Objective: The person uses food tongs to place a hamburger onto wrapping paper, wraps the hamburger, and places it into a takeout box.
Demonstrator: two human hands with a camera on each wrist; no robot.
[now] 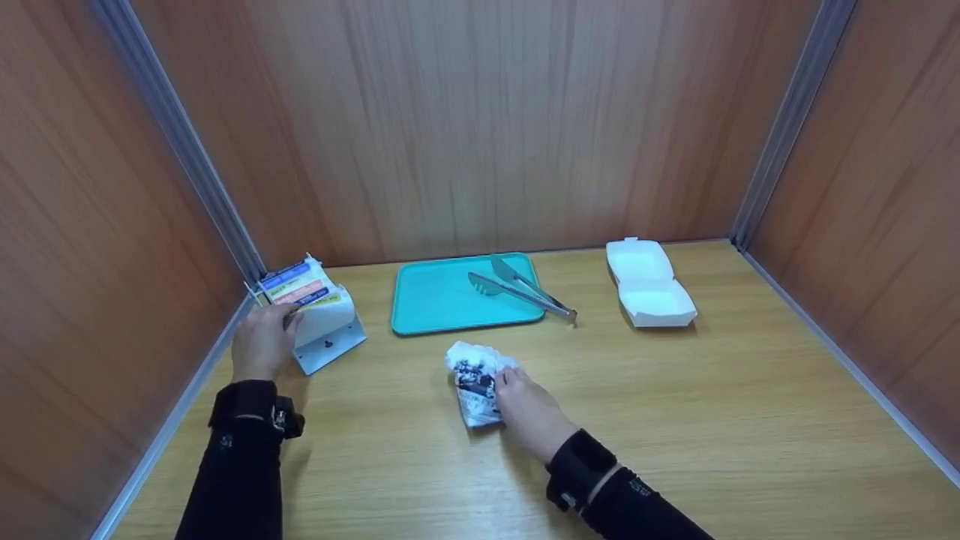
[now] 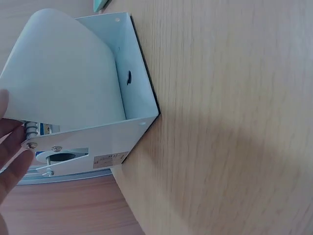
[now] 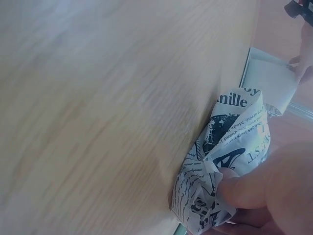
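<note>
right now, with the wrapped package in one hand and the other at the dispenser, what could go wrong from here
The right hand presses its thumb on a fold of the wrapped package, so the wrapping might come loose if that grip eases. The left hand is at the top of the white dispenser; a hard pull could shift or tip it. The tongs overhang the edge of the green tray, so a sleeve might catch them.

left grip point(image 1: 261, 341) curled | left arm point(image 1: 234, 480) forward | right grip point(image 1: 534, 414) pinching | right arm point(image 1: 634, 506) slanted
</note>
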